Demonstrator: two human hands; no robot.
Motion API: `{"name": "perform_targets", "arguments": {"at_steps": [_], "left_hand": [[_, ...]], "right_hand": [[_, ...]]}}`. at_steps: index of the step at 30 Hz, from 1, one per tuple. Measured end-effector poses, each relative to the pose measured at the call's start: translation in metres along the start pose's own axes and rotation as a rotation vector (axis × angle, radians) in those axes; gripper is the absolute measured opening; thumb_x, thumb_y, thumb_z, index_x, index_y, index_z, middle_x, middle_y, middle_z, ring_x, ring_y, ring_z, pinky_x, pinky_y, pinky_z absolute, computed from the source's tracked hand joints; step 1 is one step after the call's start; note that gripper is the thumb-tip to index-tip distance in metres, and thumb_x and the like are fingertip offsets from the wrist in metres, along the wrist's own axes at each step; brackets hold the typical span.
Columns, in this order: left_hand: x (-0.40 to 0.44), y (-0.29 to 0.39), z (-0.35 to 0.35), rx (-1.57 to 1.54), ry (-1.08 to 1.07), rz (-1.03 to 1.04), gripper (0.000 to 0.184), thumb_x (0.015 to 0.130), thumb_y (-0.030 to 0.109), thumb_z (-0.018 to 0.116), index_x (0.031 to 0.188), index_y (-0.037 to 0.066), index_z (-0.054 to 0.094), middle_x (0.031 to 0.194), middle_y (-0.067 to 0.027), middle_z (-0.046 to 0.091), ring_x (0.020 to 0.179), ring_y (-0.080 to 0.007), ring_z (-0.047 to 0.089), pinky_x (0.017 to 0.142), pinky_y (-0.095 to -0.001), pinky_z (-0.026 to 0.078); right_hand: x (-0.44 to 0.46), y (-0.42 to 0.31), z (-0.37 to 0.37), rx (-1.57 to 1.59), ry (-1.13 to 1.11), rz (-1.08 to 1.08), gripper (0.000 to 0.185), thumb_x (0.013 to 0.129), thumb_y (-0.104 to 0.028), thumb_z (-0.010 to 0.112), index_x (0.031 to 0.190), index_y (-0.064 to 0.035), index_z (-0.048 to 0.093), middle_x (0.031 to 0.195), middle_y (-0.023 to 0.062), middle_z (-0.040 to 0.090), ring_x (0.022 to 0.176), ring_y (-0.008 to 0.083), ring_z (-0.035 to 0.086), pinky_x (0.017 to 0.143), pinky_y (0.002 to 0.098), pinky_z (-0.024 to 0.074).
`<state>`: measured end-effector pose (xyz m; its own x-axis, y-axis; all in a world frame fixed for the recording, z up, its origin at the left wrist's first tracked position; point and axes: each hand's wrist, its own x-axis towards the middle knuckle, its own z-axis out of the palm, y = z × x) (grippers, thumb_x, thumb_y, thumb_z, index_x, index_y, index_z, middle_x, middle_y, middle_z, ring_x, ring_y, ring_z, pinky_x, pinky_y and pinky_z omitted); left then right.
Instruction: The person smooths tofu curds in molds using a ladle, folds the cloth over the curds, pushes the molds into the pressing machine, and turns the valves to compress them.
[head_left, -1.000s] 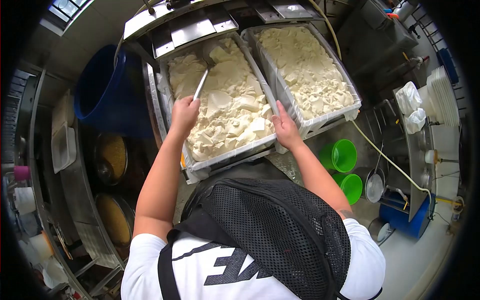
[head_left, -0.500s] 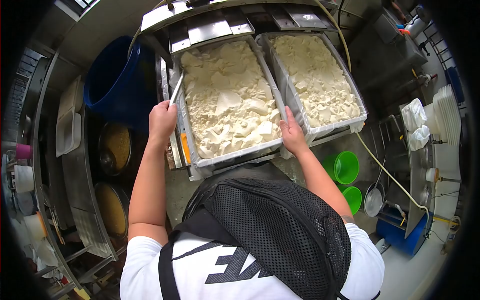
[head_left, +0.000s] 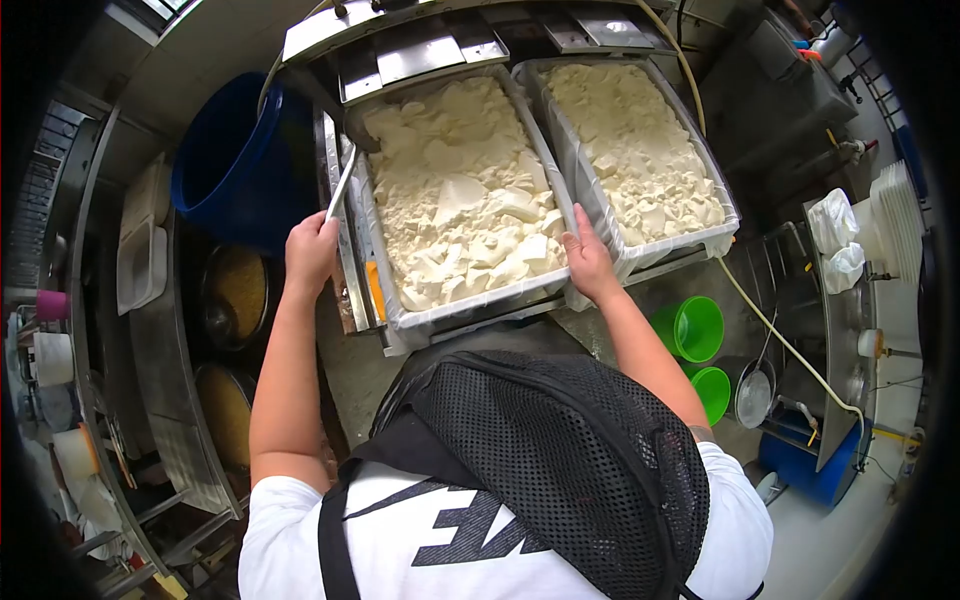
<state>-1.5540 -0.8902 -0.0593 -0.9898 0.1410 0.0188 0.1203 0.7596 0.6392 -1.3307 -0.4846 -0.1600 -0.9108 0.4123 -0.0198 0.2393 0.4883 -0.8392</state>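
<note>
Two cloth-lined trays of broken white curd, probably tofu, lie side by side before me: the left tray (head_left: 478, 312) and the right tray (head_left: 690, 240). My left hand (head_left: 311, 256) is closed around the metal handle of a ladle-like tool (head_left: 341, 188). Its dark head tilts over the far left rim of the left tray, at the edge of the curd (head_left: 465, 200); its exact shape is hard to make out. My right hand (head_left: 591, 262) holds the right rim of the left tray, near its front corner, with the fingers reaching into the gap between the trays.
A large blue barrel (head_left: 225, 150) stands at the left. Below it are round pots (head_left: 238, 290) with yellowish contents. Green buckets (head_left: 697, 328) and a strainer (head_left: 753, 398) sit on the floor at right. A pale hose (head_left: 780, 335) runs across the right side.
The tool's head has lifted out of the curd and now shows at the left rim. My left hand has shifted slightly left and down. My right hand stays at the tray's rim.
</note>
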Motion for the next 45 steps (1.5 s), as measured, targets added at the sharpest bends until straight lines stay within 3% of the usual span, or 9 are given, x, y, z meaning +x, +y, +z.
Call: {"name": "perform_targets", "arguments": {"at_steps": [4, 20, 24, 27, 29, 30, 36, 38, 45], "left_hand": [[-0.035, -0.004, -0.047, -0.005, -0.152, 0.048, 0.033, 0.096, 0.025, 0.064, 0.116, 0.002, 0.076, 0.07, -0.0118, 0.067, 0.065, -0.0168, 0.062, 0.065, -0.0338, 0.049], [-0.097, 0.057, -0.166, 0.226, -0.374, 0.112, 0.029, 0.095, 0.011, 0.068, 0.12, -0.002, 0.071, 0.076, -0.0171, 0.066, 0.068, -0.0207, 0.064, 0.071, -0.0328, 0.052], [-0.077, 0.035, -0.111, 0.159, -0.172, 0.198, 0.032, 0.099, 0.019, 0.065, 0.124, 0.0, 0.07, 0.085, -0.0199, 0.07, 0.077, -0.0238, 0.069, 0.074, -0.0351, 0.053], [-0.043, 0.011, -0.049, 0.068, -0.045, 0.177, 0.033, 0.099, 0.022, 0.063, 0.122, 0.0, 0.072, 0.08, -0.0161, 0.07, 0.073, -0.0214, 0.068, 0.07, -0.0347, 0.052], [-0.022, 0.006, -0.009, 0.096, 0.034, 0.182, 0.035, 0.101, 0.025, 0.058, 0.119, 0.0, 0.072, 0.088, -0.0226, 0.073, 0.081, -0.0325, 0.073, 0.075, -0.0414, 0.054], [-0.012, 0.008, 0.008, 0.038, 0.017, 0.086, 0.036, 0.1, 0.026, 0.054, 0.114, 0.0, 0.073, 0.097, -0.0265, 0.073, 0.092, -0.0454, 0.07, 0.084, -0.0481, 0.055], [0.045, 0.0, 0.065, 0.006, 0.044, 0.071, 0.035, 0.1, 0.028, 0.056, 0.109, -0.001, 0.074, 0.092, -0.0262, 0.073, 0.089, -0.0445, 0.071, 0.081, -0.0486, 0.055], [0.05, -0.003, 0.07, -0.091, 0.082, 0.125, 0.034, 0.099, 0.027, 0.059, 0.111, -0.002, 0.074, 0.072, -0.0152, 0.068, 0.065, -0.0253, 0.065, 0.066, -0.0408, 0.05], [-0.008, -0.009, -0.007, -0.035, -0.163, 0.266, 0.035, 0.1, 0.025, 0.061, 0.121, -0.001, 0.074, 0.071, -0.0029, 0.064, 0.061, -0.0109, 0.057, 0.058, -0.0319, 0.045]], "right_hand": [[0.0, 0.002, 0.002, 0.016, -0.006, 0.0, 0.065, 0.109, -0.035, 0.053, 0.162, -0.0039, 0.034, 0.152, 0.0298, 0.052, 0.141, 0.0442, 0.051, 0.117, 0.0428, 0.0401], [0.003, 0.005, 0.003, -0.002, 0.009, -0.042, 0.064, 0.108, -0.032, 0.053, 0.162, -0.002, 0.035, 0.151, 0.0301, 0.054, 0.141, 0.0437, 0.053, 0.116, 0.042, 0.0413], [0.001, 0.002, 0.002, 0.024, 0.002, -0.008, 0.064, 0.108, -0.031, 0.053, 0.162, -0.0031, 0.035, 0.151, 0.0299, 0.053, 0.142, 0.0427, 0.051, 0.116, 0.0418, 0.0407], [0.0, 0.001, 0.002, 0.025, 0.008, -0.022, 0.064, 0.108, -0.032, 0.054, 0.163, -0.0053, 0.035, 0.151, 0.0299, 0.053, 0.142, 0.0434, 0.051, 0.116, 0.042, 0.0407], [-0.001, -0.001, 0.001, 0.012, 0.014, -0.007, 0.064, 0.108, -0.033, 0.054, 0.163, -0.0057, 0.035, 0.151, 0.0299, 0.054, 0.141, 0.0438, 0.052, 0.116, 0.0422, 0.041], [-0.001, -0.003, 0.001, 0.004, 0.011, 0.007, 0.064, 0.108, -0.033, 0.054, 0.163, -0.0061, 0.035, 0.15, 0.0298, 0.054, 0.141, 0.0443, 0.052, 0.116, 0.0424, 0.0413], [-0.001, -0.001, 0.002, -0.007, -0.002, 0.051, 0.062, 0.111, -0.037, 0.052, 0.164, -0.01, 0.034, 0.147, 0.0281, 0.058, 0.137, 0.0417, 0.057, 0.113, 0.0413, 0.0426], [0.0, 0.001, 0.003, -0.009, 0.006, 0.033, 0.062, 0.111, -0.036, 0.052, 0.164, -0.0097, 0.034, 0.147, 0.0284, 0.058, 0.138, 0.0418, 0.056, 0.113, 0.0415, 0.0424], [-0.001, 0.003, 0.004, 0.012, 0.039, -0.034, 0.064, 0.108, -0.035, 0.055, 0.162, -0.0061, 0.035, 0.152, 0.0292, 0.053, 0.142, 0.0448, 0.051, 0.117, 0.0429, 0.0404]]}}
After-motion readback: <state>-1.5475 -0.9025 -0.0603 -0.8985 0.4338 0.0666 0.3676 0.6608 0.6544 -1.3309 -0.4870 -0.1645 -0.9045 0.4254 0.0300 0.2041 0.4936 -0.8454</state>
